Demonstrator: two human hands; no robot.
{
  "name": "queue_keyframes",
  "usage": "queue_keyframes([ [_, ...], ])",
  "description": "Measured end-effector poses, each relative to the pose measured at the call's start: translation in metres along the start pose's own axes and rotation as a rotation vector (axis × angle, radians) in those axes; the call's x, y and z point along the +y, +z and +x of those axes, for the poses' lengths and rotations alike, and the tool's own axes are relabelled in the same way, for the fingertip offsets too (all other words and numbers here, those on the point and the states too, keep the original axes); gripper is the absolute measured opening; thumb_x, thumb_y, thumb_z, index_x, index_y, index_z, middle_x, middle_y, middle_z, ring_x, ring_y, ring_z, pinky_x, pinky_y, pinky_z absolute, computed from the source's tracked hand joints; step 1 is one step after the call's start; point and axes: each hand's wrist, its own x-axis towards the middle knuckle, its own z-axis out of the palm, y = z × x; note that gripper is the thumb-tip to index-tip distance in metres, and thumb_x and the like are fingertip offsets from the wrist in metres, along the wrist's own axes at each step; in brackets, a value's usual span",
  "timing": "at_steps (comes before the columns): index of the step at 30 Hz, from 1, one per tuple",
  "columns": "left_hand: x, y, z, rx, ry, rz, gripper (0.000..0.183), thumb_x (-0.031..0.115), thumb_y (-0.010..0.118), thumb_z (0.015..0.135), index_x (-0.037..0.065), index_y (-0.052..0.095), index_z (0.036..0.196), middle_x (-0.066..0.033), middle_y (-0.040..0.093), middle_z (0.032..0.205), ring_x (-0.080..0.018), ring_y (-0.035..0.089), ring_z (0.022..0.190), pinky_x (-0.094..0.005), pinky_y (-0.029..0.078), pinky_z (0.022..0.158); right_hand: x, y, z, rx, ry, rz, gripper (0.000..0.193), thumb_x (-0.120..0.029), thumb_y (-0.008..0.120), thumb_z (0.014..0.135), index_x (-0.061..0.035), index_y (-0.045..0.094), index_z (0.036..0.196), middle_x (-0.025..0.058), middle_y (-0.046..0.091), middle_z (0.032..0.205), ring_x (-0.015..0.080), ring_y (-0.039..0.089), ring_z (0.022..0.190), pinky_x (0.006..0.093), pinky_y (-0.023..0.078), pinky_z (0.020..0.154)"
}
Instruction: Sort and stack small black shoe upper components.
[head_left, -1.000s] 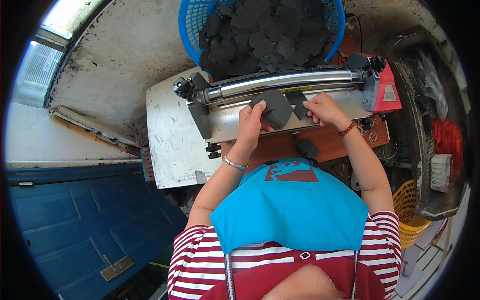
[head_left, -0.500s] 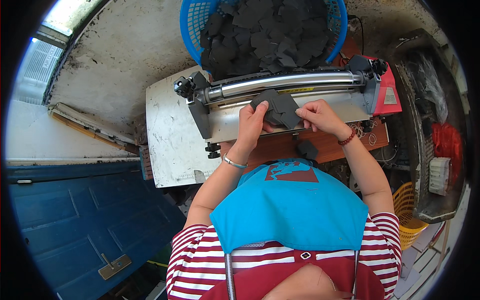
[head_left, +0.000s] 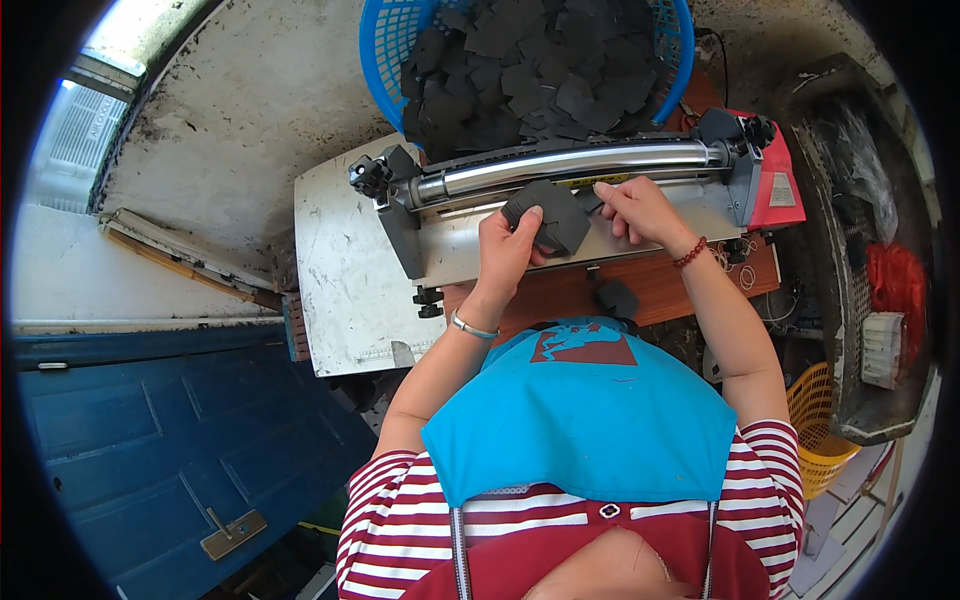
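Observation:
A stack of thin dark grey pieces with angled corners is gripped in my left hand, the thumb lying on top. My right hand is closed in a pinch, just right of the stack. A single dark piece shows at its fingertips, partly hidden, close to the machine's slot. Both hands are over the metal plate of a roller machine, in front of its shiny steel roller. Another dark piece lies on the brown wooden board below the plate.
A blue basket heaped with dark pieces stands behind the machine. Its red end housing is at the right, a white board at the left. A yellow basket and a long dark trough are farther right.
My right hand has moved forward from the stack's right edge toward the roller, with a piece at its fingertips. The fanned top pieces now lie more even; my left hand stays in place.

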Motion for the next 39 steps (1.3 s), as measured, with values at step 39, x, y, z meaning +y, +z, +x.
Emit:
queue_keyframes([
  [39,0.005,0.002,-0.002,-0.083,0.066,0.061,0.025,0.024,0.064,0.092,0.000,0.067,0.088,-0.0041,0.065,0.070,-0.0082,0.057,0.052,-0.0203,0.046,0.044,-0.001,0.031,-0.039,0.028,-0.252,0.078,0.040,-0.032,0.052,0.097,-0.0038,0.062,0.070,0.0010,0.057,0.056,0.0068,0.049,0.044,0.0217,0.038,0.042],
])
